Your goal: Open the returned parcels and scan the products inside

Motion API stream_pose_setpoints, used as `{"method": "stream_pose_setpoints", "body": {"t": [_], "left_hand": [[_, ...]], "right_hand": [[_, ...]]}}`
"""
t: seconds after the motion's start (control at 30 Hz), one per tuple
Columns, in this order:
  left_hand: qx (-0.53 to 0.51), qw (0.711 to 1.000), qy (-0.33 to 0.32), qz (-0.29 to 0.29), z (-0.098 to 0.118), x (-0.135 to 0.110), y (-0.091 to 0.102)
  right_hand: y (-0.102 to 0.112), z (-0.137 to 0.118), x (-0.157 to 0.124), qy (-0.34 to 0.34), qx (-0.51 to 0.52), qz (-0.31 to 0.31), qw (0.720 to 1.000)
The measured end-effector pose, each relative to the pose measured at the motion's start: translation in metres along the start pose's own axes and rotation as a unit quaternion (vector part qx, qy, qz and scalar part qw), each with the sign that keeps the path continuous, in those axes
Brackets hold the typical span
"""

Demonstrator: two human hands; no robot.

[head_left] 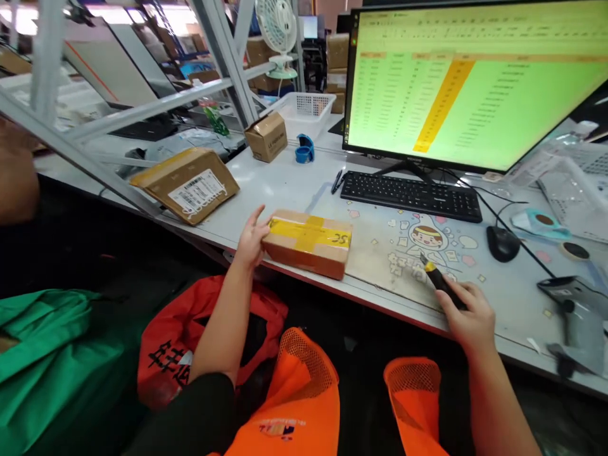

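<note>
A small cardboard box [308, 244] taped with yellow tape lies at the near edge of the white table [285, 183]. My left hand [250, 239] rests against the box's left end, fingers spread and open. My right hand [468, 313] lies on a printed desk mat [403, 253] to the right of the box. It is closed around a black and yellow utility knife [439, 280], whose tip points toward the box.
A labelled parcel [186, 182] and a small carton [266, 135] sit at the left. A keyboard [411, 195], mouse [502, 243] and large monitor [475, 82] stand behind. A barcode scanner [572, 313] lies at right. Red and green bags [57, 354] are below the table.
</note>
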State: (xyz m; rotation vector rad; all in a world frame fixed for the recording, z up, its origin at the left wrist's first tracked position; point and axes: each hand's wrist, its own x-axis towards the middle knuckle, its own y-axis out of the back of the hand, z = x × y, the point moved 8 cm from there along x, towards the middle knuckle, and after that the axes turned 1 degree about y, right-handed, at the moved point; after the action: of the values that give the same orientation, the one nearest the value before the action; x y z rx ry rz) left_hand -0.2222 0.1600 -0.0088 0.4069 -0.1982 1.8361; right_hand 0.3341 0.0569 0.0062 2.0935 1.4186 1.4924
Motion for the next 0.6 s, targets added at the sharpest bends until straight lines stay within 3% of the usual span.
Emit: {"method": "stream_pose_setpoints", "body": {"t": [0.1, 0.2, 0.3, 0.37, 0.43, 0.47, 0.6], "left_hand": [[0.044, 0.998, 0.035, 0.023, -0.001, 0.030, -0.026], [0.098, 0.991, -0.052, 0.073, 0.026, 0.031, -0.067], [0.153, 0.965, -0.187, 0.101, 0.068, -0.006, -0.103], [0.176, 0.946, -0.272, 0.013, 0.094, -0.043, -0.131], [0.209, 0.909, -0.349, -0.093, 0.112, -0.083, -0.156], [0.223, 0.892, -0.375, -0.119, 0.118, -0.098, -0.163], [0.234, 0.881, -0.407, -0.059, 0.123, -0.120, -0.166]], "right_hand": [[-0.003, -0.045, -0.003, 0.068, 0.048, -0.036, 0.996], [-0.010, -0.099, -0.008, 0.141, 0.107, -0.093, 0.980], [-0.016, -0.129, -0.008, 0.175, 0.116, -0.131, 0.969], [-0.017, -0.133, -0.005, 0.184, 0.102, -0.143, 0.967], [-0.017, -0.129, -0.001, 0.187, 0.085, -0.144, 0.968], [-0.017, -0.126, 0.001, 0.188, 0.077, -0.142, 0.969], [-0.020, -0.117, 0.007, 0.206, 0.062, -0.138, 0.967]]}}
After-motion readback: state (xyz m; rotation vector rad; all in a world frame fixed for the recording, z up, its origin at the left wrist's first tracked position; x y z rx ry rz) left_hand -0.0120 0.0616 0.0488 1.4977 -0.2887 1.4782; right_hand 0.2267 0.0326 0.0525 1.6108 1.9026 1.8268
